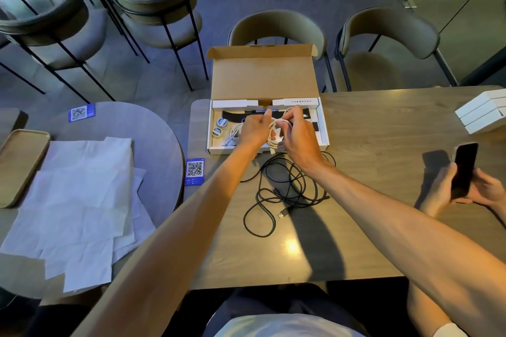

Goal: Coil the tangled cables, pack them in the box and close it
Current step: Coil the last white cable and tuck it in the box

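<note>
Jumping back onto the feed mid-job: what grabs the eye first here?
The left hand and right hand grip a looped white cable over the open box at the far edge of the table. Nearer the person, a tangled black cable sprawls loose on the table. At the far right, another person's hands hold a dark phone.

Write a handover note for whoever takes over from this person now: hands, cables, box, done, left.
Left hand: pinches the white cable over the open box.
Right hand: grips the same cable, looped between both hands.
Box: on the table, lid up; another pale cable seems to lie inside.
Black cable: tangled on the table in front of the box, untouched.
Done: white cable partly coiled. Left: finish it, coil the black cable, pack both, close the lid.
</note>
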